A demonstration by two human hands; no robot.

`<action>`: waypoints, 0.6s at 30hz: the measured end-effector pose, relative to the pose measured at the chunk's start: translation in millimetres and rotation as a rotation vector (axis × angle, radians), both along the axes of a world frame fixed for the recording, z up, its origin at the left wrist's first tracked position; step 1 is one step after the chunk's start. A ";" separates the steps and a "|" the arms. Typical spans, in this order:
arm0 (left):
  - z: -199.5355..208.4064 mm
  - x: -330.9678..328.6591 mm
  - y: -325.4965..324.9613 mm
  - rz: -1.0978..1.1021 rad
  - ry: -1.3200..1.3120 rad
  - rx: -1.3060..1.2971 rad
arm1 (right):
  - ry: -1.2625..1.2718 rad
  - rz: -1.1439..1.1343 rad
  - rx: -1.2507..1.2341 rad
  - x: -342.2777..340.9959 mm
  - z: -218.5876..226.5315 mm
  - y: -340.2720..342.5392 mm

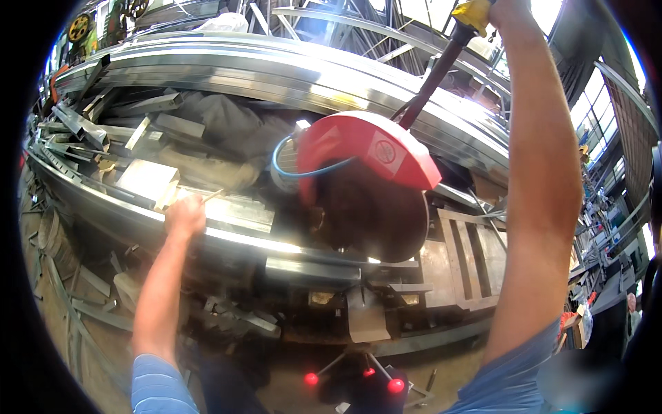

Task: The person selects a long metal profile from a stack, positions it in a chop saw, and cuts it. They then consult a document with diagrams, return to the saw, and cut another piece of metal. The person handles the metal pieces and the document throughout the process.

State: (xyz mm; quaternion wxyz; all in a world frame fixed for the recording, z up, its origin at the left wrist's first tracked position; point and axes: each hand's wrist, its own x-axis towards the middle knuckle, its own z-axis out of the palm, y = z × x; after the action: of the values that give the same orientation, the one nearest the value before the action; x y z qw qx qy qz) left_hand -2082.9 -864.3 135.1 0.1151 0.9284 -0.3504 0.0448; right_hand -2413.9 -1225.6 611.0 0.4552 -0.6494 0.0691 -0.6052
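Cluttered metal workshop all round: long shiny steel sections run across the top of the view, grey offcuts and short bars lie piled at the left, and the dusty floor [83, 324] below is strewn with more scrap.

At the middle stands a chop saw with a red curved blade guard [369, 148] over a dark abrasive cutting disc [376, 217]. The saw's head is raised — the disc hangs above the work and I see no sparks. A long dark lever with a yellow grip [474, 15] slants up from the guard to the top edge.

The right hand [507, 8] reaches up to that yellow grip; most of it is cut off by the frame, so whether it is clenched on the grip cannot be told, though the arm runs straight to it. The left hand [185, 215] is closed in a fist, resting on a long bright steel bar [234, 214] that lies across the saw's surface and runs under the disc. A thin pale stick pokes out above the knuckles; what it is I cannot tell.

By my reading, the bar is placed and steadied but not yet cut at this spot — lowering the disc through it seems to be what is left. No fresh cut-off piece can be picked out.
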 end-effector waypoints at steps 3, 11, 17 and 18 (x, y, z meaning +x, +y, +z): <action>0.2 -0.9 -0.8 0.003 -0.008 -0.003 | 0.012 -0.009 0.008 0.3 4.0 -1.8; 2.2 -8.3 -8.9 -0.048 0.010 -0.027 | 0.162 0.371 -0.154 -18.7 46.2 -102.3; 2.6 -0.9 5.3 -0.048 0.026 -0.020 | 0.183 -0.153 -0.104 -14.9 29.9 -39.7; 7.4 -2.3 8.4 -0.044 0.059 -0.026 | 0.210 -0.160 -0.071 -15.2 34.1 -46.9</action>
State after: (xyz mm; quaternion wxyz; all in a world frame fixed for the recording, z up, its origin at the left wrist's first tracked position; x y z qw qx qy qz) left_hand -2085.3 -855.9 142.4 0.1384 0.9198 -0.3667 0.0194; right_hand -2429.2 -1272.4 645.1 0.3726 -0.7171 0.1463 -0.5705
